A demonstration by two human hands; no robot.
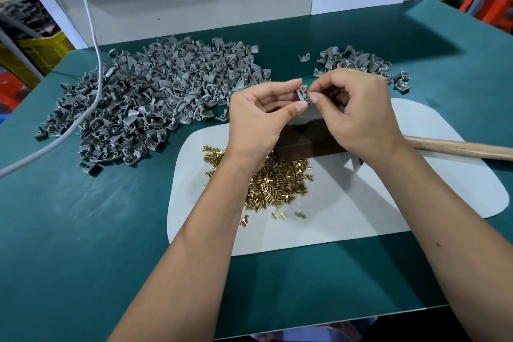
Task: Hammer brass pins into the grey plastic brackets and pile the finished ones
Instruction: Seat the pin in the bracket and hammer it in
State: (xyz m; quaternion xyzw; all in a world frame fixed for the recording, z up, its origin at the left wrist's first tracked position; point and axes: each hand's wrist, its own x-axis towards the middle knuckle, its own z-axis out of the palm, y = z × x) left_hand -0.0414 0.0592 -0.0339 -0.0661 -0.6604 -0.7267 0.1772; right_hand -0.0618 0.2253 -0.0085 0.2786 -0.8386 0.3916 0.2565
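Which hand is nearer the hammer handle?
Right. The right hand is raised just left of the wooden hammer handle, its wrist almost over the handle's near end. The left hand is farther left, beyond the bracket both pinch.

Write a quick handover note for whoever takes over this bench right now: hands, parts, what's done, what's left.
Left hand pinches one small grey plastic bracket above the dark block.
Right hand pinches at that bracket; a pin is not clearly visible.
Loose brass pins lie on the white mat.
Wooden hammer handle lies right, untouched.
Small bracket pile far right, apparently finished.
Large grey bracket heap left, apparently remaining.
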